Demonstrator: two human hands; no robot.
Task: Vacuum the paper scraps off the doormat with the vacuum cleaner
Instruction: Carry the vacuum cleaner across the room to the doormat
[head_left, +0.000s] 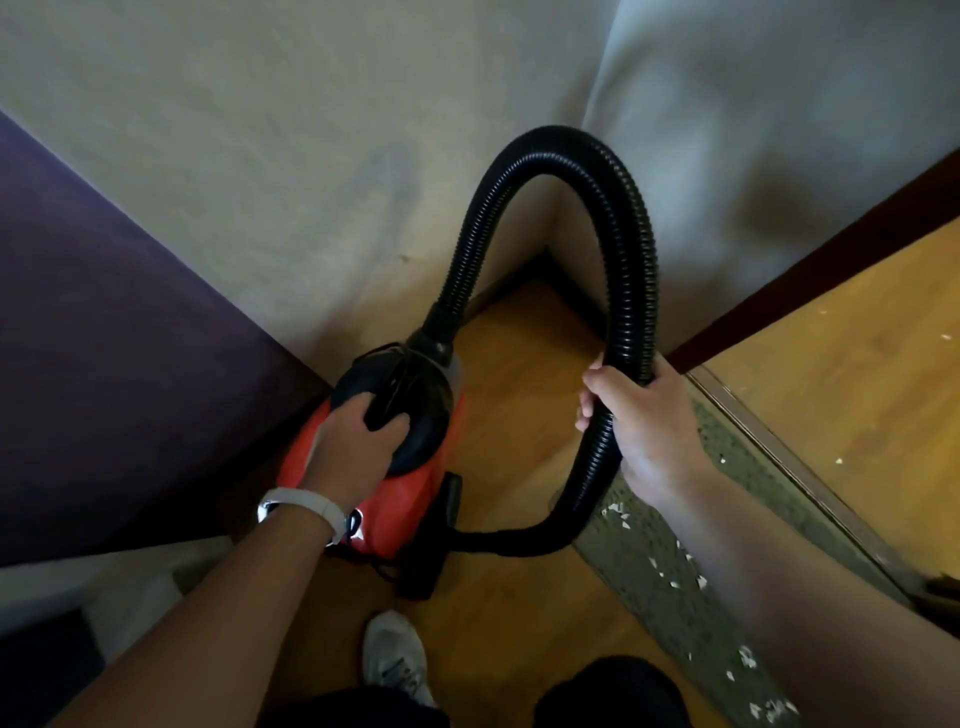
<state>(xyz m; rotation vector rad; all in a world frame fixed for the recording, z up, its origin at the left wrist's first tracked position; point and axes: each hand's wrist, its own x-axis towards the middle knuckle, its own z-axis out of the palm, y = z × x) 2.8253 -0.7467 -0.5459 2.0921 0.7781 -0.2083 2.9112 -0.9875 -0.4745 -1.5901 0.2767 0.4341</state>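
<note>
While gripping hose (631, 291), no label legible.

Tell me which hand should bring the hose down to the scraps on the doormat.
Right. The right hand already grips the hose and sits beside the doormat where the paper scraps lie. The left hand is on the vacuum cleaner, away from the mat.

No text is readable; the vacuum cleaner (400, 499) shows no legible label.

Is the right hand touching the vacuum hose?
Touching. The head view shows the right hand with its fingers wrapped around the black ribbed vacuum hose.
</note>
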